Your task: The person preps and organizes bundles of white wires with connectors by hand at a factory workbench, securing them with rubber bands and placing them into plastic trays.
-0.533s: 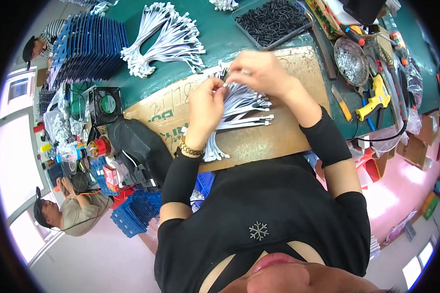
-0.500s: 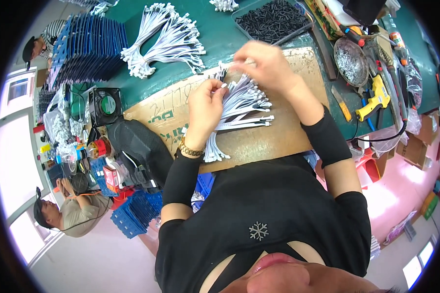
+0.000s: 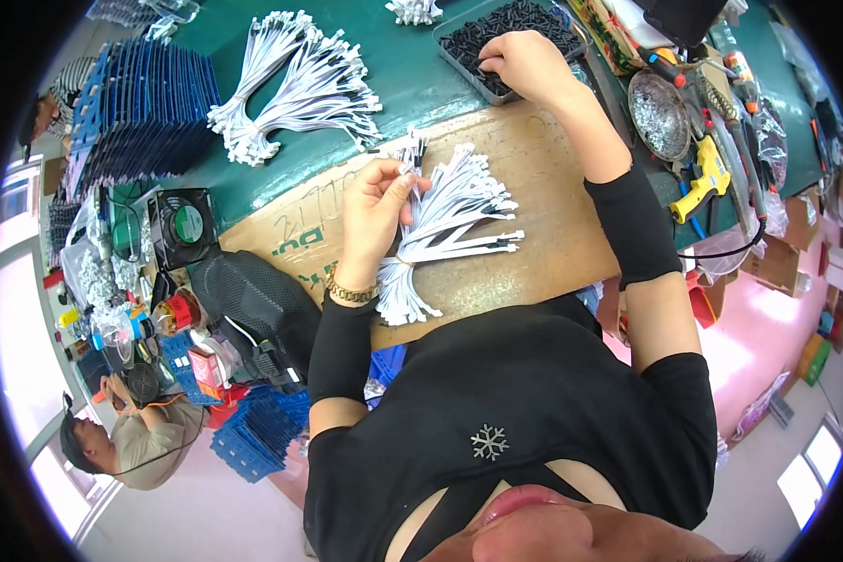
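Observation:
My left hand (image 3: pixel 377 204) pinches the end of a white cable, its thumb and forefinger pressed together beside a bundle of white cables (image 3: pixel 459 211). That bundle fans out to the right and is tied near its lower left; some cables have black pieces at their ends. Over at the back, my right hand (image 3: pixel 526 64) reaches into a tray (image 3: pixel 473 82) full of short black tubes (image 3: pixel 534 21). Its fingers are closed together at the tubes; whether one is between them is hidden. A brown cardboard sheet (image 3: pixel 534 215) lies under the bundle.
More tied white cables (image 3: pixel 300 84) lie at the back left, by a stack of blue panels (image 3: pixel 140 112). To the right are a metal bowl (image 3: pixel 660 114), a yellow glue gun (image 3: pixel 702 178) and other tools. A small fan (image 3: pixel 185 225) stands left; a person (image 3: pixel 131 440) sits beyond.
My right hand has moved from beside the left hand, up and right to the tray of black tubes. My left hand stays at the bundle, still pinching. The view has shifted slightly.

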The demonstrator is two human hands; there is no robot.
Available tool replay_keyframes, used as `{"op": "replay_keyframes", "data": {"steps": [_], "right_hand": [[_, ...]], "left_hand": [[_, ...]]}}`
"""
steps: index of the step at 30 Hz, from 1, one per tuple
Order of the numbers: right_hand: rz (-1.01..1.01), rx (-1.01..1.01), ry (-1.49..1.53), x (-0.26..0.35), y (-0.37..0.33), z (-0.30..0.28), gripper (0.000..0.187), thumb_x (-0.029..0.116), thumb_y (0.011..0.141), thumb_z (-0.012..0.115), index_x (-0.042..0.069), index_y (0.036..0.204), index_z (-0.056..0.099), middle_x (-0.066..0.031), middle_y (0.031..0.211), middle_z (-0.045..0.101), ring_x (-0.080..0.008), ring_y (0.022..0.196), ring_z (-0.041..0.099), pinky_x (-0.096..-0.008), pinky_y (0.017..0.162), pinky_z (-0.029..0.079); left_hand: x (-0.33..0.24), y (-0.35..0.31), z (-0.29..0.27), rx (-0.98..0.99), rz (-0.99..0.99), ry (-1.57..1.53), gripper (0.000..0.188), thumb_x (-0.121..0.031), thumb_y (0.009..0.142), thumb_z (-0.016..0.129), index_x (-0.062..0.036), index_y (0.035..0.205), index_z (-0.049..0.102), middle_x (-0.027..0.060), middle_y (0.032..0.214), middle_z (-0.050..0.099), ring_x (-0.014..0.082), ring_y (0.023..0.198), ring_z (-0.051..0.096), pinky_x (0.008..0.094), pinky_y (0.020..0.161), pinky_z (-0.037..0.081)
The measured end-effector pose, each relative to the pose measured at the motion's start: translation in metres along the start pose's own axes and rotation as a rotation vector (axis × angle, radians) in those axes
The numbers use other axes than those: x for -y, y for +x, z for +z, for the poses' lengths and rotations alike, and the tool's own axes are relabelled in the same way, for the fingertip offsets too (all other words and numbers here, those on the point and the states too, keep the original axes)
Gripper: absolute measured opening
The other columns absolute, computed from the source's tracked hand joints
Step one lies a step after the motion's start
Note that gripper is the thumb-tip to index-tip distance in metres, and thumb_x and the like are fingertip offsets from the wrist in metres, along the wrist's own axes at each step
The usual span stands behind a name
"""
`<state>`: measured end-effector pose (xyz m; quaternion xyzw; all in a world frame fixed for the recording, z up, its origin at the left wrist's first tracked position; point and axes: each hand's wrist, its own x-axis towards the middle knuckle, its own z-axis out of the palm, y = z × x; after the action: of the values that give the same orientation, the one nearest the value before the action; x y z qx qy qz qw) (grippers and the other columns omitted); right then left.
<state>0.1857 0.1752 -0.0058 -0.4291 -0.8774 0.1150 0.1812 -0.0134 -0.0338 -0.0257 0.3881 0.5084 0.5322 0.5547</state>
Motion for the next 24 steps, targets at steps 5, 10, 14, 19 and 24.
{"op": "replay_keyframes", "data": {"steps": [5,10,14,19,24], "right_hand": [[-0.091,-0.122,-0.041,-0.014,-0.002,0.010,0.016,0.018,0.078,0.067,0.007,0.089,0.072,-0.0137,0.085,0.068,-0.0310,0.082,0.065,-0.0393,0.075,0.051],[-0.068,-0.072,0.024,-0.004,-0.003,0.003,0.020,0.018,0.077,0.070,0.006,0.092,0.071,-0.0123,0.085,0.068,-0.0280,0.079,0.065,-0.0348,0.072,0.052],[-0.046,0.099,0.138,-0.004,0.004,-0.001,0.023,0.021,0.079,0.068,0.007,0.097,0.070,-0.0129,0.085,0.068,-0.0302,0.082,0.065,-0.0374,0.074,0.051],[-0.083,0.162,0.167,-0.004,0.012,-0.004,0.024,0.015,0.079,0.070,-0.001,0.097,0.068,-0.0158,0.083,0.068,-0.0264,0.074,0.066,-0.0330,0.069,0.051],[-0.003,0.175,0.104,0.000,0.015,-0.007,0.019,0.014,0.078,0.069,0.001,0.091,0.070,-0.0158,0.078,0.068,-0.0265,0.072,0.067,-0.0324,0.068,0.051]], "left_hand": [[0.002,0.003,0.001,-0.011,0.019,-0.033,0.003,-0.005,0.096,0.049,-0.0042,0.095,0.052,0.0092,0.086,0.068,0.0025,0.052,0.047,0.0159,0.049,0.038],[0.001,0.001,0.001,-0.025,-0.012,0.007,0.004,-0.004,0.096,0.048,-0.0040,0.094,0.051,0.0086,0.086,0.068,0.0023,0.052,0.046,0.0158,0.049,0.038],[0.001,-0.001,0.001,-0.028,-0.015,-0.023,0.003,-0.006,0.096,0.049,-0.0039,0.095,0.051,0.0069,0.085,0.067,0.0021,0.051,0.045,0.0159,0.049,0.037],[-0.003,-0.003,0.005,-0.055,-0.047,0.011,0.002,-0.005,0.094,0.051,-0.0032,0.094,0.052,0.0050,0.083,0.067,0.0012,0.052,0.046,0.0159,0.048,0.037],[-0.008,-0.005,0.009,-0.035,-0.066,0.108,0.004,-0.002,0.092,0.054,-0.0008,0.095,0.056,0.0025,0.082,0.066,-0.0007,0.056,0.047,0.0154,0.049,0.037]]}}
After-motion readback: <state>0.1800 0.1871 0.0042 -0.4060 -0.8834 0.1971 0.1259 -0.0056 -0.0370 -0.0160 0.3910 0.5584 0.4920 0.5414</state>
